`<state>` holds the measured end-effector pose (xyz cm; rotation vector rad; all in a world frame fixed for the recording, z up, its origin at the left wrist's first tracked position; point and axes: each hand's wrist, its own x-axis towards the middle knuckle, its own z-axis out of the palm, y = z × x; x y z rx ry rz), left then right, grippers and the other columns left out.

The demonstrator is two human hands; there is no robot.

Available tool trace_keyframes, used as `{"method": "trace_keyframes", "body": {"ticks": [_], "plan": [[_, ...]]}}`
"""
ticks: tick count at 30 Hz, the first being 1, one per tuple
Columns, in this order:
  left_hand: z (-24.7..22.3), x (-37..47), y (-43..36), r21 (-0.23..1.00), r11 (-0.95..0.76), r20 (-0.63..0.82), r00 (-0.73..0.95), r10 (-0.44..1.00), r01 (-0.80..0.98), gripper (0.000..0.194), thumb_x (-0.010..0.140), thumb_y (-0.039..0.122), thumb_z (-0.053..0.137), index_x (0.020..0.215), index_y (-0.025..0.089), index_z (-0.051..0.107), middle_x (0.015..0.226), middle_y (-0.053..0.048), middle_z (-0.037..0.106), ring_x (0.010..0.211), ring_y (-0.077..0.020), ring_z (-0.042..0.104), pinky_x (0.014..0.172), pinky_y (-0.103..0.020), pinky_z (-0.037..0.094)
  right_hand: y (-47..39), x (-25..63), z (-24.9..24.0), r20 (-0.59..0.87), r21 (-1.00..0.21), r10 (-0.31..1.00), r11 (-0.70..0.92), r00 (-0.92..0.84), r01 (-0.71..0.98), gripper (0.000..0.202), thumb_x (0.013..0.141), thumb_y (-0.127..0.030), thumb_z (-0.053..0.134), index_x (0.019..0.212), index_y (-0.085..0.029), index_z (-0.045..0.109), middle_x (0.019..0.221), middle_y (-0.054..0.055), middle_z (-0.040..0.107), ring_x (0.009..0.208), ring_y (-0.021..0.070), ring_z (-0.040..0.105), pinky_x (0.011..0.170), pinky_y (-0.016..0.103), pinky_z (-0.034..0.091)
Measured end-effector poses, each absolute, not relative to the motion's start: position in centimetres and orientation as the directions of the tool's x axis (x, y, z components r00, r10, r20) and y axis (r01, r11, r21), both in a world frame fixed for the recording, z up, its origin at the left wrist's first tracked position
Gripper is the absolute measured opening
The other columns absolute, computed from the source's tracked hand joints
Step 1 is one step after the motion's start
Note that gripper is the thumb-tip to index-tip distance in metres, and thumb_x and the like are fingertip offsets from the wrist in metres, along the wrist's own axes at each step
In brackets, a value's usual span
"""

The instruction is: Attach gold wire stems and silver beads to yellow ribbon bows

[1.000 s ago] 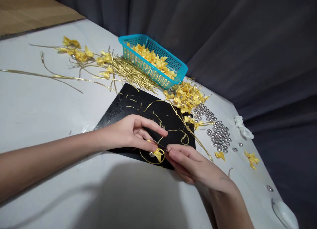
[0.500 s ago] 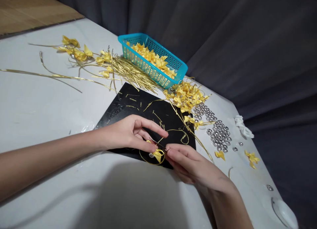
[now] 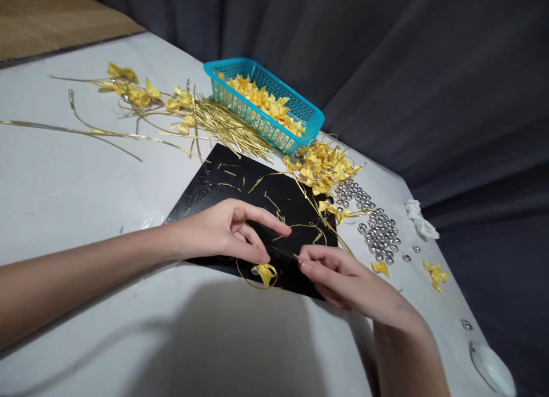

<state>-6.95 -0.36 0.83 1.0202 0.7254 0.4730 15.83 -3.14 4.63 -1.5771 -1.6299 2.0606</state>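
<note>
My left hand [image 3: 235,231] is over the front part of a black board [image 3: 193,185]. Its index finger is stretched out, while the thumb and curled fingers pinch a yellow ribbon bow [image 3: 267,274] by its upper edge. The bow hangs just below the thumb, with a silver bead [image 3: 255,269] at its side and a thin gold cord [image 3: 251,284] looping beneath. To the right, my right hand [image 3: 343,274] is closed on a thin, dark, pointed tool [image 3: 283,251] aimed left toward the left fingers. The tool's exact kind is unclear, and its rear end is hidden in the hand.
A blue basket [image 3: 319,119] of yellow ribbon pieces stands at the back. Beside it lie gold cords [image 3: 231,128] and a heap of finished bows [image 3: 328,165]. Silver beads [image 3: 381,234] are spread to the right. Cord scraps lie on the board. A dark curtain [image 3: 429,71] hangs behind.
My right hand has moved right with the tool, away from the bow. The bow has shifted slightly left and down under the left thumb. My left hand has hardly moved.
</note>
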Motion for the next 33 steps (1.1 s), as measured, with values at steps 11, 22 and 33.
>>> {"method": "trace_keyframes", "body": {"ticks": [11, 22, 33], "plan": [[0.1, -6.7, -0.3, 0.901, 0.394, -0.187, 0.657, 0.730, -0.182, 0.044, 0.068, 0.003, 0.069, 0.108, 0.020, 0.067, 0.075, 0.001, 0.071, 0.071, -0.0092, 0.063, 0.059, -0.014, 0.048, -1.8, 16.8, 2.9, -0.149, -0.343, 0.952, 0.206, -0.269, 0.917, 0.023, 0.081, -0.036, 0.059, 0.071, -0.019, 0.048, 0.071, 0.001, 0.053, 0.067, 0.0145, 0.048, 0.057, 0.025, 0.034], [-0.2, -6.6, -0.3, 0.912, 0.347, -0.123, 0.661, 0.740, -0.219, 0.041, 0.069, 0.005, 0.069, 0.108, 0.018, 0.065, 0.094, -0.003, 0.068, 0.089, -0.0139, 0.061, 0.067, -0.021, 0.051, -3.9, 12.2, 2.2, -0.417, -0.877, 0.856, -0.292, -0.304, 0.382, 0.024, 0.076, -0.039, 0.063, 0.084, -0.017, 0.057, 0.057, -0.005, 0.048, 0.047, 0.0063, 0.044, 0.046, 0.018, 0.034], [0.8, -5.9, -0.4, 0.917, 0.394, -0.301, 0.543, 0.784, -0.060, 0.046, 0.072, 0.017, 0.066, 0.114, 0.015, 0.047, 0.078, 0.004, 0.060, 0.062, -0.0077, 0.057, 0.054, -0.019, 0.043, -3.5, 12.9, 1.9, -0.467, -0.882, 0.829, -0.462, -0.307, 0.095, 0.031, 0.074, -0.040, 0.069, 0.084, -0.017, 0.050, 0.062, -0.006, 0.057, 0.034, -0.0002, 0.031, 0.037, 0.015, 0.031]]}}
